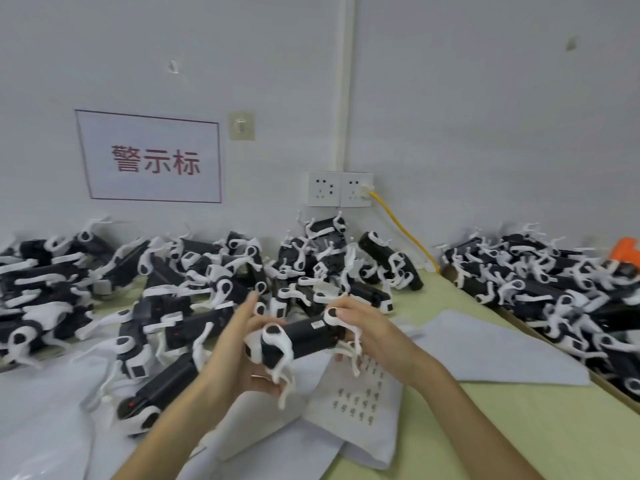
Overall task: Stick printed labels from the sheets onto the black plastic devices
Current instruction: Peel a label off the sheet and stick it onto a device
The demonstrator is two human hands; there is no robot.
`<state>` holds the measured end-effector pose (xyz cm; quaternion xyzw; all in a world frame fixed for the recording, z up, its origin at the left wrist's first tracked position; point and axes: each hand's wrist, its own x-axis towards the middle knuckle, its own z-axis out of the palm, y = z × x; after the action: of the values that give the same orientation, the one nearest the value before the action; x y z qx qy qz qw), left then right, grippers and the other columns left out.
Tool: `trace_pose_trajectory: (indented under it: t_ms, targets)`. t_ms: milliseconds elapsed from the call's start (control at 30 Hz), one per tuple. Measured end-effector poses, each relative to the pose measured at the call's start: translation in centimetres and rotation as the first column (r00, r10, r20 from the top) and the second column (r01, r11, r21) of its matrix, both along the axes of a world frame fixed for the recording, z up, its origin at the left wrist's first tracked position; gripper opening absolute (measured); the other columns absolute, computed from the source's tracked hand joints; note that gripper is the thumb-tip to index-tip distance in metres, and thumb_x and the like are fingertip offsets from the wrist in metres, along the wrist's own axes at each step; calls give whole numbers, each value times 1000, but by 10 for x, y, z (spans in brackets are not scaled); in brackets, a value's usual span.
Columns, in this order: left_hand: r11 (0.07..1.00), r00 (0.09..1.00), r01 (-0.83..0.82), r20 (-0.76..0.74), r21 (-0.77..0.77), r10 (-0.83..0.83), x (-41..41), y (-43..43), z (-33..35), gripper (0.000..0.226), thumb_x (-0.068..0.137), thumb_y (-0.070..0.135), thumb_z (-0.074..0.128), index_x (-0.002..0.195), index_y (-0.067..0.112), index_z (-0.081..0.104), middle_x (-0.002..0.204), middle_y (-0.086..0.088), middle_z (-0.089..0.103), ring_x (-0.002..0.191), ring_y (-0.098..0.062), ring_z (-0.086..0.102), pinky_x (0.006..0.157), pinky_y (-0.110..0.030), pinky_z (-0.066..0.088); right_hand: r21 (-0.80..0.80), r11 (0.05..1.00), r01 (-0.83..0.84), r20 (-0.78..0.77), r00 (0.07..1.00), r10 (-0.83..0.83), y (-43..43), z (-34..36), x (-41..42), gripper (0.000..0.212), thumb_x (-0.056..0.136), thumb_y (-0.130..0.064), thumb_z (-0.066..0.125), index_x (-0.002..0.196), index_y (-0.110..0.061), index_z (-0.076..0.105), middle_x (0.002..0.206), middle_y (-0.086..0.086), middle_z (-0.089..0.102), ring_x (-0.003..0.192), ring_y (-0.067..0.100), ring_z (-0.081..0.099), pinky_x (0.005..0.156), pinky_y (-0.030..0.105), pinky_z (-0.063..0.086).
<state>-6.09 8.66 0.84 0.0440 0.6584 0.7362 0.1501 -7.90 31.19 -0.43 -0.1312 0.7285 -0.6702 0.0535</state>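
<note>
My left hand [242, 351] and right hand [370, 329] curl fingers round one device [308, 336]; a slipping thumb could crease its label [317, 325].

Assembly workshop, heaped black devices [214, 282], label sheets [360, 400], wall sign [152, 157]

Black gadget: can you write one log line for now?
device: held up | left hand: grips one end | right hand: grips other end | label sheet: below

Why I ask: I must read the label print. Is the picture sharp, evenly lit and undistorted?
Head view: soft all over, so print on the label sheet is illegible; only the wall sign reads. Head view light is flat, without glare. Head view's wide lens tilts the wall conduit.
</note>
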Motion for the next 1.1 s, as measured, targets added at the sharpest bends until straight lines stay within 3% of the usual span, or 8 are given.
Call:
trace_pose_trajectory:
  t_ms: [67, 200, 300, 367, 467, 600, 867, 1100]
  targets:
    - [994, 997, -73, 39, 81, 70, 0, -5, -3, 70, 86, 73, 41, 115, 15, 66, 97, -15, 73, 64, -40, 70, 53, -37, 56, -44, 995, 93, 137, 987, -86, 5, 3, -2, 55, 75, -53, 69, 115, -15, 67, 102, 13, 63, 88, 33, 61, 70, 40, 48]
    - [938, 913, -337, -271, -77, 306, -9, 4, -12, 33, 103, 46, 47, 102, 20, 67, 106, -9, 71, 77, -30, 73, 64, -44, 58, -240, 913, 329, 196, 938, -287, 33, 18, -4, 27, 87, -40, 66, 91, -13, 67, 81, 10, 58, 54, 20, 53, 46, 27, 43]
    - [776, 669, -586, -680, -236, 299, -8, 1, -20, 2, 98, 30, 63, 97, 30, 65, 104, 2, 68, 102, -25, 63, 84, -43, 50, -813, 507, 288, 149, 943, -297, 69, 29, -1, 32, 84, -41, 68, 93, -11, 70, 98, 17, 66, 82, 29, 72, 81, 39, 57]
    - [512, 551, -764, -811, -393, 199, -11, 0, -24, 28, 90, 30, 74, 113, 20, 64, 119, -8, 60, 117, -34, 52, 94, -51, 42, -960, 244, 139, 77, 965, -250, 89, 32, 3, 56, 85, -54, 64, 122, -13, 59, 126, 24, 62, 118, 44, 64, 107, 57, 44]
    - [251, 591, -796, -797, -551, 126, -15, -7, -28, 55, 85, 32, 77, 132, 12, 57, 135, -13, 55, 128, -38, 48, 102, -56, 36, -912, 341, 226, 97, 929, -357, 99, 28, 1, 67, 94, -56, 54, 149, -19, 42, 145, 19, 53, 124, 42, 61, 106, 55, 45]
    - [136, 778, -622, -629, -771, -5, -19, -23, -32, 37, 94, 18, 54, 131, 19, 52, 133, -3, 51, 118, -30, 54, 94, -49, 43, -757, 478, 445, 159, 835, -527, 80, 21, -3, 44, 102, -36, 49, 141, -16, 54, 129, 10, 67, 92, 24, 73, 81, 34, 51]
    - [699, 687, -618, -679, -360, 258, -24, -25, -22, 49, 79, -17, 43, 83, 22, 71, 67, 7, 66, 55, -8, 54, 49, -20, 39, -175, 858, 484, -195, 837, -512, 24, 1, -6, 15, 98, -8, 58, 101, -15, 71, 89, 4, 72, 62, 12, 64, 60, 26, 46]
    - [940, 794, -257, -505, 226, 338, -15, -22, 0, 55, 79, -27, 33, 74, 13, 70, 64, -13, 59, 49, -15, 37, 46, -20, 33, 366, 870, 330, -635, 772, -26, -27, -23, 11, 43, 88, -21, 73, 126, -37, 62, 125, -23, 57, 114, 5, 59, 86, 18, 48]
